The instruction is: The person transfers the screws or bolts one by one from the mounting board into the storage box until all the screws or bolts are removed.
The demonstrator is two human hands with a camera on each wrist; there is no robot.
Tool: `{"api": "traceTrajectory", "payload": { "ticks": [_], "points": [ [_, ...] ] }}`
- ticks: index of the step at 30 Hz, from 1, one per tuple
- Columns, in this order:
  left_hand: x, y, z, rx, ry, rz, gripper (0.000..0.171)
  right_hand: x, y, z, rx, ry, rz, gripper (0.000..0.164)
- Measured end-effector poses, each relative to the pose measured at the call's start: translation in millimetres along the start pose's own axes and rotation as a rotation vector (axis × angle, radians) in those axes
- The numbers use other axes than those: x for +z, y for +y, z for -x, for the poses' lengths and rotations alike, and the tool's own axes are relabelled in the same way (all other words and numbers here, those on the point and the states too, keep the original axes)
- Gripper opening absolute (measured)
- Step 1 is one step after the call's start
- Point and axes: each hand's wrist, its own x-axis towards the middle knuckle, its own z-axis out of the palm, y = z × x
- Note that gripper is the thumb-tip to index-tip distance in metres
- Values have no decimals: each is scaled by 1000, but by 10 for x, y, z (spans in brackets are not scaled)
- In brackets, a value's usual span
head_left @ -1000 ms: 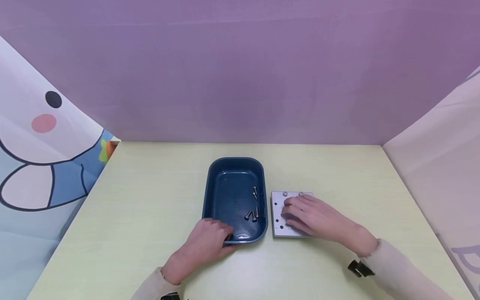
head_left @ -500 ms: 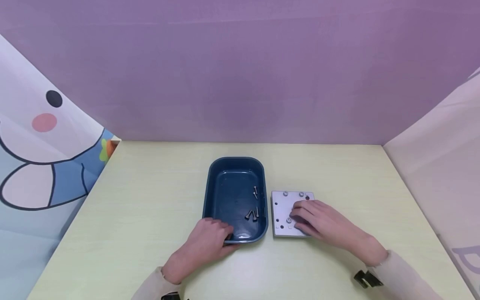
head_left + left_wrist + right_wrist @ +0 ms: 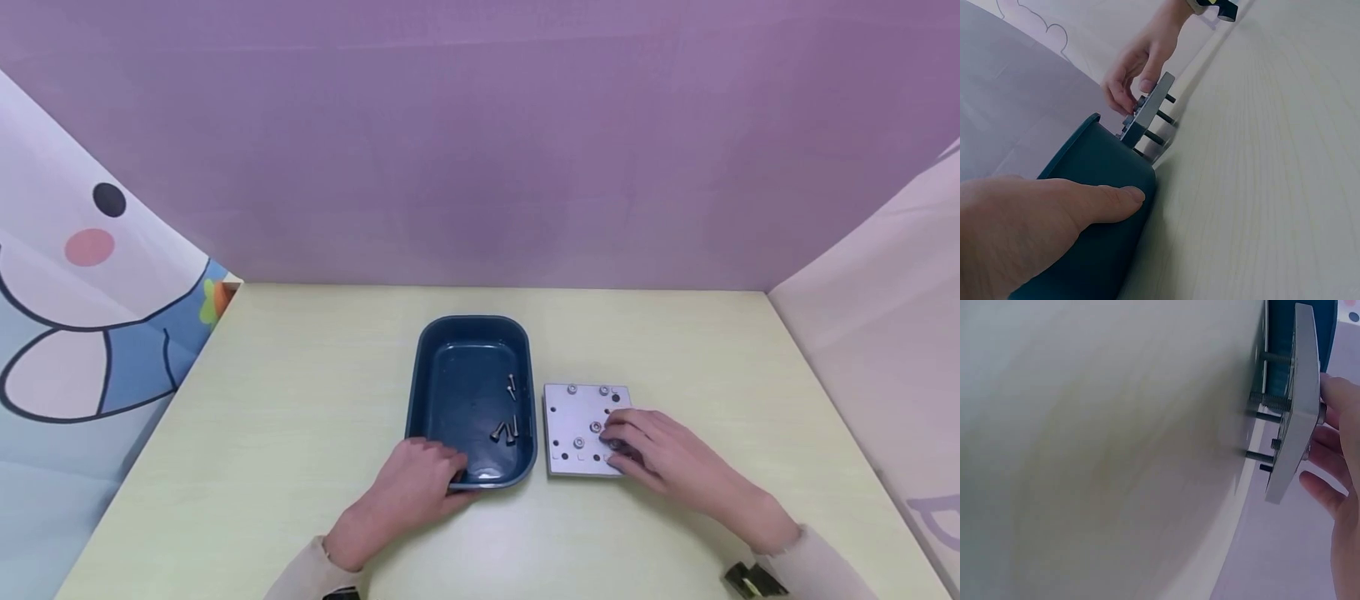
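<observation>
A dark blue plastic tray (image 3: 471, 400) has my left hand (image 3: 420, 479) gripping its near left corner. In the left wrist view the thumb (image 3: 1113, 203) lies along its outer wall. Several socket-head screws (image 3: 510, 432) lie inside, along the right side. Right of the tray is a square silver metal plate (image 3: 573, 417) with drilled holes and several screws (image 3: 579, 442) standing in it. Their threaded shanks (image 3: 1272, 400) stick out below. At the plate's right part my right hand (image 3: 667, 458) pinches a screw head (image 3: 615, 444) between thumb and fingers, which partly hide it.
The pale wooden tabletop (image 3: 322, 358) extends around both items. A purple cloth wall (image 3: 480, 167) rises behind it. Printed cloth (image 3: 90, 333) hangs on the left and a pale sheet (image 3: 892, 350) on the right.
My right hand has shifted right and slightly toward me across the plate, uncovering two screw heads. My left hand and the tray have stayed in place.
</observation>
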Motion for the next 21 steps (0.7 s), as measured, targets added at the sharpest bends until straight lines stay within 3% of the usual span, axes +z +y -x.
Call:
{"api": "traceTrajectory", "payload": {
  "ticks": [10, 21],
  "points": [
    [2, -3, 9, 5, 15, -6, 46, -19, 12, 100, 52, -15, 18, 52],
    [-5, 6, 3, 5, 3, -9, 45, -61, 21, 189, 36, 50, 15, 42]
  ]
}}
